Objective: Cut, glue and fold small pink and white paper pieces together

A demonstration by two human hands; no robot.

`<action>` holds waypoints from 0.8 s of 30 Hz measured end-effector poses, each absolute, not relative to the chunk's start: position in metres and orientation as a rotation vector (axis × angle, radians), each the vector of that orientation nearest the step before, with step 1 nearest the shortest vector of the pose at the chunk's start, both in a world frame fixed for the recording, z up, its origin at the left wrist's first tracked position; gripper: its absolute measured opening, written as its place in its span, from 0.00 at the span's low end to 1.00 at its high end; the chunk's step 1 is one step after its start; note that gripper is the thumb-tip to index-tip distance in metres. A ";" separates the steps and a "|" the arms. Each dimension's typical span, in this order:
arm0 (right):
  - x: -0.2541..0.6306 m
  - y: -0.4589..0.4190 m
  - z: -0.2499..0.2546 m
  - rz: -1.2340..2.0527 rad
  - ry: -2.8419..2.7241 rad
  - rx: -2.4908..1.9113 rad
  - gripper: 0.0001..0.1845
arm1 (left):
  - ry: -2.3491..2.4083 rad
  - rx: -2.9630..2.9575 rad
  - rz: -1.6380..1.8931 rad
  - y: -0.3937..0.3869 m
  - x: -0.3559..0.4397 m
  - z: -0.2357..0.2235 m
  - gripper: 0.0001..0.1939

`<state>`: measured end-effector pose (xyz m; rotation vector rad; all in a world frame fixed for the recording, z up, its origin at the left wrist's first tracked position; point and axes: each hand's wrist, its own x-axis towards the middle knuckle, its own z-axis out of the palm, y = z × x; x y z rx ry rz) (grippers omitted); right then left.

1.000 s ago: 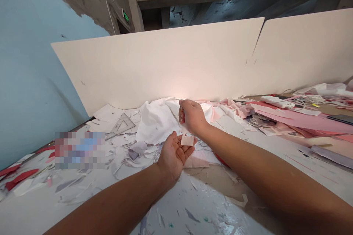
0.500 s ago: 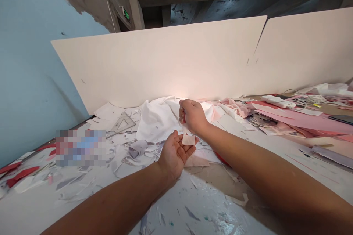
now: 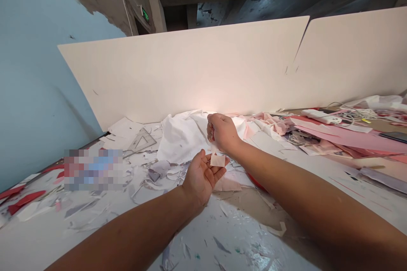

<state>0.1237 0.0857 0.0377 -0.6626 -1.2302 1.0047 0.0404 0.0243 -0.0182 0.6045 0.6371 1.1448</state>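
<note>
My left hand (image 3: 203, 177) is turned palm up, its fingers slightly curled, and supports a small pale pinkish rectangle (image 3: 218, 160) that looks like paper or cloth. Just above it my right hand (image 3: 221, 132) is closed with the fingers tucked in. A whitish, see-through bit shows below the right fist, but what the fist grips is hidden. Behind both hands lies a crumpled white cloth (image 3: 179, 137). Pale pink scraps (image 3: 228, 183) lie on the table under the hands.
White and grey scraps (image 3: 159, 170) litter the table. A clear set square (image 3: 142, 140) lies at the back left, red pieces (image 3: 26, 201) at the left edge. On the right are pink sheets (image 3: 346, 135), a white power strip (image 3: 321, 116) and cables. A pale panel (image 3: 190, 76) stands behind.
Both hands keep nearly the same pose. A little more of the whitish bit shows between the right fist and the small rectangle.
</note>
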 end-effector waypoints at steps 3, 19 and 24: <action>0.124 0.085 0.038 1.026 -1.224 -0.662 0.17 | 0.650 0.604 1.150 0.024 0.041 -0.018 0.18; 0.159 0.084 0.076 1.477 -1.458 -0.564 0.14 | 0.677 0.533 1.216 0.027 0.041 -0.016 0.14; 0.172 0.092 0.075 1.485 -1.617 -0.490 0.12 | 0.683 0.537 1.217 0.029 0.041 -0.018 0.15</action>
